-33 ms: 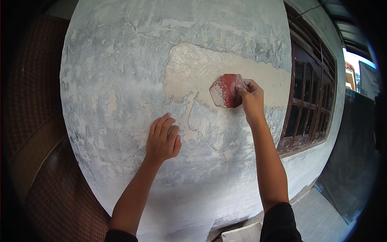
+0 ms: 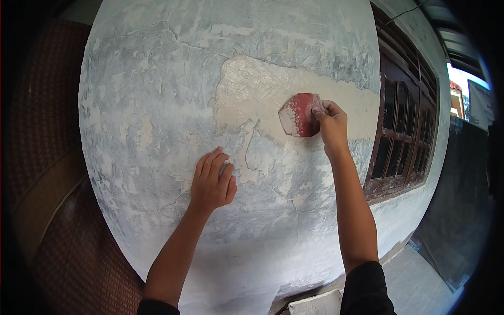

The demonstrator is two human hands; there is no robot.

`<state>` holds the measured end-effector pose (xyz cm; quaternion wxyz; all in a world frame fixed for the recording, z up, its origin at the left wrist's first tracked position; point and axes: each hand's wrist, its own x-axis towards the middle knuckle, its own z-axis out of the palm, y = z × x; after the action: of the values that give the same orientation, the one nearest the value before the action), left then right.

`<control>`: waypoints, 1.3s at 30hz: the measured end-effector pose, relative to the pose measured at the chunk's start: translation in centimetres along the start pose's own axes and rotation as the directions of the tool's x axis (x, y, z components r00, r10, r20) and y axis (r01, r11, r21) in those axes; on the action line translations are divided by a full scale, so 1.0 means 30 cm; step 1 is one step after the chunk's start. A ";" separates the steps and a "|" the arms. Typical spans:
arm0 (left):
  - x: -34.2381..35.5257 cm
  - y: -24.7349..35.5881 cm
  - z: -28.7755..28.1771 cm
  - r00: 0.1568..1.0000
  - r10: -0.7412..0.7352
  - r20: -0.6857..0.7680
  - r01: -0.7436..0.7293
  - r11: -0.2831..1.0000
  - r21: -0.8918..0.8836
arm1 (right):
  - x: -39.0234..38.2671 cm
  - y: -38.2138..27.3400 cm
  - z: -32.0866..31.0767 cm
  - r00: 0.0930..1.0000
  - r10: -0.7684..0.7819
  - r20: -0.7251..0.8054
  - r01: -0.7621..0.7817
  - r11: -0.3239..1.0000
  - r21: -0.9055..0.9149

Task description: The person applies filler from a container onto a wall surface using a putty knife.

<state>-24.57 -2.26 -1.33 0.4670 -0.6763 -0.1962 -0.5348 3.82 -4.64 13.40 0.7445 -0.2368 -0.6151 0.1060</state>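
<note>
A patch of wet cream-coloured putty spreads over the upper middle of a grey-white wall. At the patch's lower edge my right hand pinches a flat red putty spreader by its right side. Pale putty coats the spreader's left edge and speckles its face. Lower and to the left, my left hand rests against the wall, holding nothing, its fingers apart and slightly bent. Between the hands a narrow cream streak runs down from the patch.
A dark-framed window with small panes borders the wall on the right. Brown woven panels stand along the left. A pale slab or container lies at the wall's foot, and a dark sheet leans at the far right.
My right hand and the red spreader have shifted slightly right and up along the putty patch. My left hand stays in place on the wall.
</note>
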 end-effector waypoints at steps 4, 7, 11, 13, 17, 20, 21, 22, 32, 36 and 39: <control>0.014 -0.007 0.022 1.000 0.004 -0.012 -0.004 1.000 -0.007 | 0.129 -0.037 -0.183 0.979 -0.034 -0.200 0.020 0.997 -0.068; 0.007 -0.011 0.019 1.000 -0.003 -0.004 0.003 1.000 0.000 | 0.088 -0.073 -0.130 0.987 -0.069 -0.145 0.067 0.998 -0.019; 0.005 -0.012 0.015 1.000 0.002 -0.016 -0.002 1.000 0.005 | 0.030 -0.020 -0.047 0.994 -0.047 0.098 0.049 0.999 -0.011; 0.009 -0.011 0.019 1.000 0.004 -0.022 -0.004 1.000 0.006 | 0.057 -0.008 -0.094 1.000 -0.023 0.008 0.023 0.999 -0.037; 0.013 -0.009 0.023 1.000 -0.004 -0.023 0.004 1.000 -0.006 | 0.089 -0.018 -0.224 0.988 -0.059 -0.140 0.056 0.998 -0.023; 0.004 -0.017 0.014 1.000 -0.012 -0.015 0.012 1.000 0.005 | 0.016 -0.031 -0.113 0.997 -0.070 0.021 0.069 0.996 0.048; 0.005 -0.015 0.012 1.000 -0.009 -0.008 0.009 1.000 0.009 | 0.002 -0.014 -0.083 0.995 -0.059 0.081 0.056 0.998 0.033; 0.002 -0.006 0.014 1.000 -0.007 -0.006 0.007 1.000 0.003 | 0.002 0.006 -0.070 0.991 -0.025 0.128 0.024 1.000 0.007; 0.002 -0.003 0.018 0.999 -0.042 -0.026 0.043 0.999 0.023 | -0.021 -0.077 -0.108 0.995 -0.060 0.075 0.058 0.998 0.034; 0.004 -0.010 0.020 0.999 -0.043 -0.028 0.043 0.999 0.029 | -0.048 -0.101 0.004 0.962 -0.026 0.273 0.061 0.991 -0.119; 0.002 -0.006 0.023 0.998 -0.037 -0.041 0.038 0.999 0.025 | -0.002 -0.088 0.015 0.965 -0.045 0.257 0.075 0.991 -0.110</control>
<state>-24.33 -1.60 -1.20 0.4694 -0.6553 -0.2063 -0.5547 3.01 -6.85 14.69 0.6470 -0.2465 -0.7175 0.0761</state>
